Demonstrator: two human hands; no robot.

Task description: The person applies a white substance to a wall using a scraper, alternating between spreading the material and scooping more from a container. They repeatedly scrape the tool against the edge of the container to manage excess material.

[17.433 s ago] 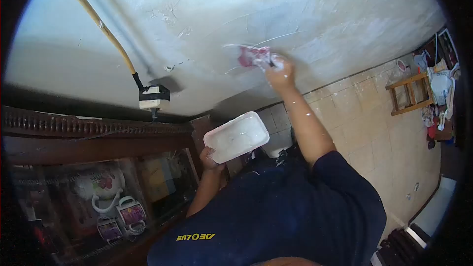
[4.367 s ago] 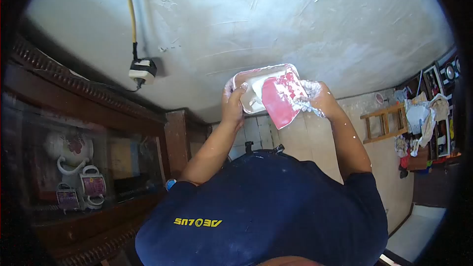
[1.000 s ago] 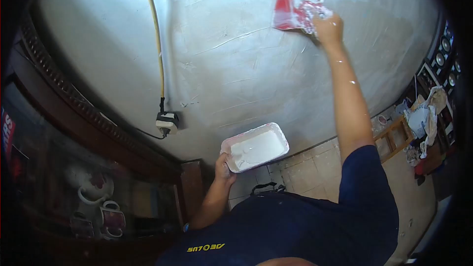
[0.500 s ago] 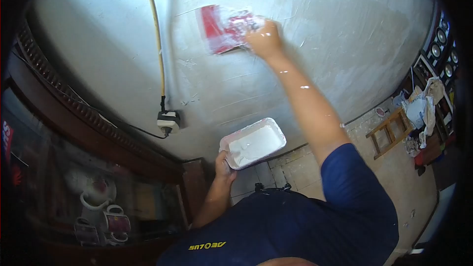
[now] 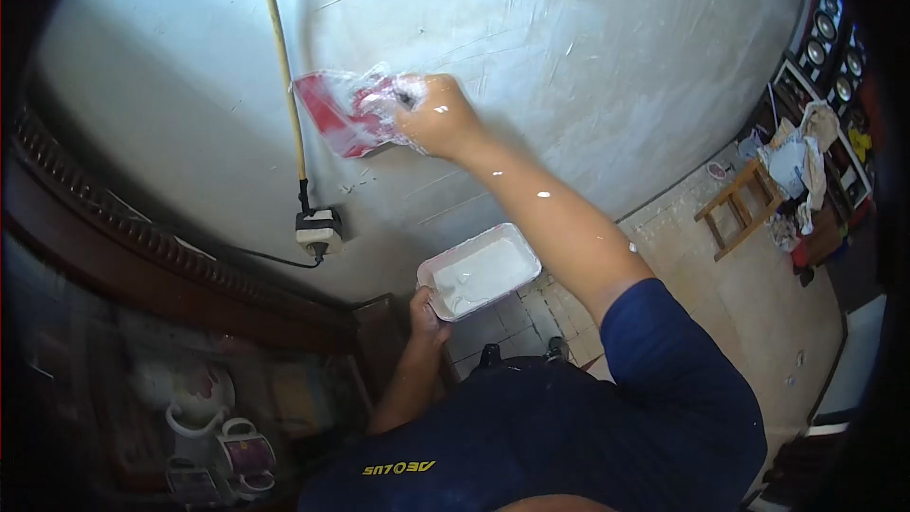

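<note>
My right hand (image 5: 439, 116) is closed round the handle of a red plastering trowel (image 5: 332, 118) smeared with white paste. The trowel lies against the pale wall (image 5: 550, 66), its left edge close to a yellowish cable conduit (image 5: 280, 47). Lower down, my left hand (image 5: 428, 316) grips the near left corner of a white rectangular tub (image 5: 524, 266). White paste (image 5: 483, 270) fills much of the tub, which is held out in front of my body. Flecks of white dot my right hand and forearm.
A power socket (image 5: 318, 232) with a plug hangs below the conduit. Dark wooden cabinet (image 5: 190, 270) with mugs (image 5: 245, 455) behind glass stands at left. To the right, a small wooden ladder (image 5: 742, 209) stands on the tiled floor (image 5: 673, 256), beside cloths (image 5: 791, 166) and speakers (image 5: 825, 28).
My right hand has swept the trowel left and downward along the wall, up to the conduit. The tub in my left hand has barely moved. The camera view has shifted slightly.
</note>
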